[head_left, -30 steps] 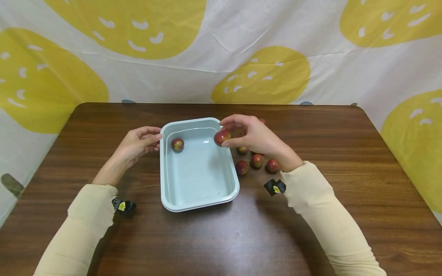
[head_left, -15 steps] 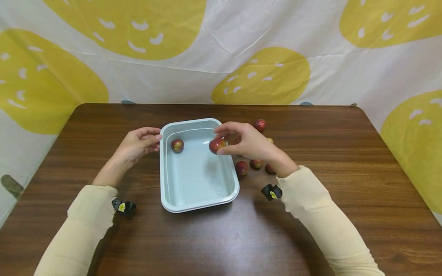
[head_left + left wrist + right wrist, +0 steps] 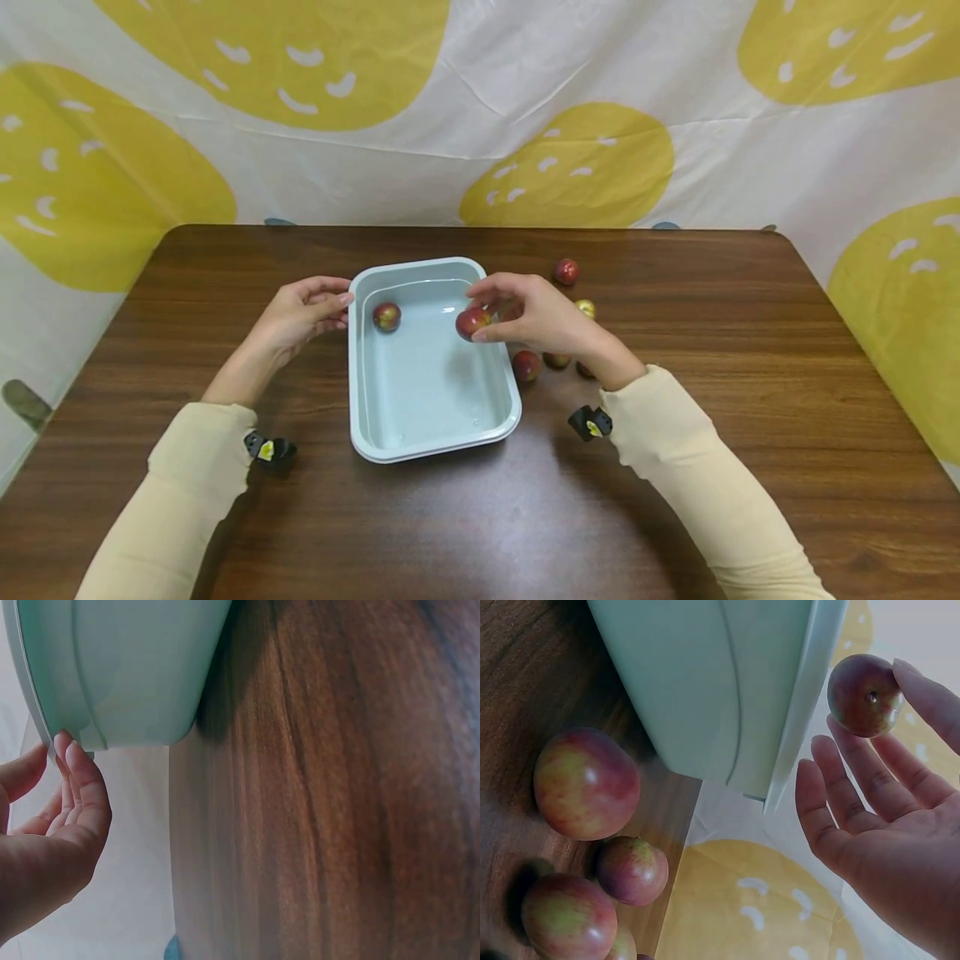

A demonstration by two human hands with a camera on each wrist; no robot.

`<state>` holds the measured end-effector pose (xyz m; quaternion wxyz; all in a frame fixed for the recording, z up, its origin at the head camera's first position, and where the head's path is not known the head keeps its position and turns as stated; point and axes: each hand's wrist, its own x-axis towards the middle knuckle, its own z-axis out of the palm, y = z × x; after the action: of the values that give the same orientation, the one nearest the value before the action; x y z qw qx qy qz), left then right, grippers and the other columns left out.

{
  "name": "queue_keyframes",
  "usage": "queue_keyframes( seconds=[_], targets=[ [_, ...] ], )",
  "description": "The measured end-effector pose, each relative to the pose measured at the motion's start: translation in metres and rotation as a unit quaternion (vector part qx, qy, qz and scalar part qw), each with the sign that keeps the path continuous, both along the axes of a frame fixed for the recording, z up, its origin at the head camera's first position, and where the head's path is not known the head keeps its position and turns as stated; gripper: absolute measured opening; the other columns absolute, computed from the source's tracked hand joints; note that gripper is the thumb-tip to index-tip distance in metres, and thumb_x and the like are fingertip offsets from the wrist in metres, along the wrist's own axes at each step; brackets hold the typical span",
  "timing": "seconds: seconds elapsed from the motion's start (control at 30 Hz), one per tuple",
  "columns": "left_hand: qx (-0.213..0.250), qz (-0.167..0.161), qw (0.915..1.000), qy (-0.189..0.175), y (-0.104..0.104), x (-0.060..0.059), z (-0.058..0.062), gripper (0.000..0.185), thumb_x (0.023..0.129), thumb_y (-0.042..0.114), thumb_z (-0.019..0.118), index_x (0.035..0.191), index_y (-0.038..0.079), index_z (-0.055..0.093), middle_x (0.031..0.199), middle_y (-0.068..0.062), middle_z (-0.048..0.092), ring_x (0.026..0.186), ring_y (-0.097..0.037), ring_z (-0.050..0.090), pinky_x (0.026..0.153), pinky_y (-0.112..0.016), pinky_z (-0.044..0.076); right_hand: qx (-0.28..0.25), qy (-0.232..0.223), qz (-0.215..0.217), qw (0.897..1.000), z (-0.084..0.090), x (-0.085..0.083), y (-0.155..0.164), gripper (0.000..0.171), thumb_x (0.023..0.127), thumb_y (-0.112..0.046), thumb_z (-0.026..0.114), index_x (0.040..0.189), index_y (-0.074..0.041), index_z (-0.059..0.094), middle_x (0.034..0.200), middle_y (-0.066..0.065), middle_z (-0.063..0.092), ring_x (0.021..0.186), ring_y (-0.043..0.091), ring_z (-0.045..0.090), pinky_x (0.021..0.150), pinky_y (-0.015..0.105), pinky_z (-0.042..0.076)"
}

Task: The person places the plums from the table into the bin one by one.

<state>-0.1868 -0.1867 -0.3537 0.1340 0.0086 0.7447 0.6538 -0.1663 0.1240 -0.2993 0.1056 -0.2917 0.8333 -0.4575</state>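
A pale blue plastic basin (image 3: 420,392) stands on the table, with one red-and-yellow plum (image 3: 387,317) lying inside near its left wall. My left hand (image 3: 303,312) pinches the basin's left rim between thumb and fingers; the left wrist view shows the fingertips (image 3: 67,746) right at that rim. Between the thumb and fingers of my right hand (image 3: 543,312) is a dark red plum (image 3: 472,322), held over the right part of the basin. From the right wrist view, this held plum (image 3: 864,695) is higher than the rim, pinched by thumb and fingertips.
Several more plums lie on the table right of the basin, among them a near one (image 3: 527,366) and a far one (image 3: 566,271); my right hand partly covers others. Behind the brown wooden table (image 3: 720,350) hangs a white cloth (image 3: 345,179) with yellow shapes.
My right hand has shifted slightly left and nearer with the plum, from the basin's right rim to over its inside. The left hand and basin have barely moved.
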Motion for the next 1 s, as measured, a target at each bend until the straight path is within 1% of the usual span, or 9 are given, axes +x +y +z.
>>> queue_keyframes(
  seconds=[0.17,0.33,0.43,0.57,0.73,0.83,0.93,1.0],
  targets=[
    [0.001,-0.002,1.0,0.002,0.001,0.0,0.0,0.042,0.091,0.013,0.056,0.124,-0.01,0.043,0.085,0.002,0.063,0.072,-0.01,0.059,0.076,-0.028,0.053,-0.015,-0.006,0.011,1.0,-0.002,0.0,0.001,0.044,0.074,-0.003,0.075,0.114,0.003,0.057,0.099,0.012,0.064,0.089,0.024,0.06,0.079,0.037,0.05],
    [0.004,-0.002,1.0,0.001,0.001,0.0,0.0,0.042,0.091,0.012,0.056,0.124,-0.011,0.042,0.085,0.001,0.063,0.071,-0.01,0.059,0.075,-0.028,0.053,-0.021,-0.014,0.011,1.0,-0.003,0.0,0.003,0.044,0.075,-0.002,0.074,0.115,0.003,0.057,0.099,0.012,0.064,0.09,0.021,0.059,0.079,0.034,0.05],
    [0.003,-0.002,1.0,0.001,0.001,0.0,0.0,0.042,0.091,0.012,0.056,0.124,-0.011,0.043,0.085,0.001,0.062,0.071,-0.01,0.059,0.075,-0.028,0.053,-0.027,-0.025,0.01,0.999,-0.003,-0.001,0.004,0.045,0.075,-0.001,0.074,0.116,0.003,0.056,0.1,0.013,0.064,0.09,0.021,0.06,0.079,0.034,0.051],
    [0.001,-0.003,1.0,0.001,0.001,0.0,0.0,0.042,0.091,0.012,0.056,0.124,-0.01,0.042,0.085,0.001,0.062,0.072,-0.01,0.059,0.076,-0.028,0.052,-0.031,-0.025,0.006,0.999,-0.002,0.0,0.006,0.046,0.075,-0.002,0.074,0.116,0.003,0.055,0.101,0.014,0.064,0.09,0.022,0.06,0.08,0.034,0.05],
    [-0.001,-0.003,1.0,0.001,0.001,0.001,0.001,0.043,0.091,0.013,0.056,0.124,-0.01,0.043,0.086,0.001,0.062,0.072,-0.01,0.059,0.077,-0.029,0.052,-0.028,-0.033,-0.004,0.999,0.002,0.0,0.01,0.046,0.076,-0.004,0.073,0.117,0.002,0.054,0.104,0.014,0.063,0.094,0.03,0.06,0.081,0.034,0.049],
    [0.0,-0.002,1.0,0.001,0.002,0.001,0.001,0.042,0.091,0.013,0.057,0.124,-0.01,0.043,0.086,0.001,0.063,0.072,-0.01,0.059,0.076,-0.028,0.052,-0.038,-0.046,-0.01,0.998,0.004,-0.001,0.013,0.047,0.076,-0.003,0.073,0.118,0.002,0.054,0.106,0.016,0.062,0.096,0.033,0.059,0.081,0.033,0.05],
    [0.0,-0.001,1.0,0.001,0.001,0.0,0.001,0.043,0.091,0.013,0.057,0.124,-0.01,0.043,0.086,0.001,0.063,0.072,-0.011,0.059,0.076,-0.028,0.053,-0.048,-0.048,-0.012,0.998,0.004,-0.002,0.016,0.048,0.076,-0.002,0.073,0.118,0.004,0.053,0.107,0.019,0.061,0.097,0.032,0.059,0.082,0.033,0.05],
    [0.0,-0.001,1.0,0.001,0.001,0.0,0.001,0.043,0.091,0.014,0.057,0.124,-0.01,0.043,0.086,0.001,0.063,0.072,-0.011,0.059,0.076,-0.028,0.053,-0.049,-0.043,-0.014,0.998,0.004,-0.002,0.018,0.047,0.075,-0.003,0.074,0.117,0.003,0.054,0.106,0.019,0.061,0.097,0.03,0.059,0.081,0.034,0.05]
  ],
)
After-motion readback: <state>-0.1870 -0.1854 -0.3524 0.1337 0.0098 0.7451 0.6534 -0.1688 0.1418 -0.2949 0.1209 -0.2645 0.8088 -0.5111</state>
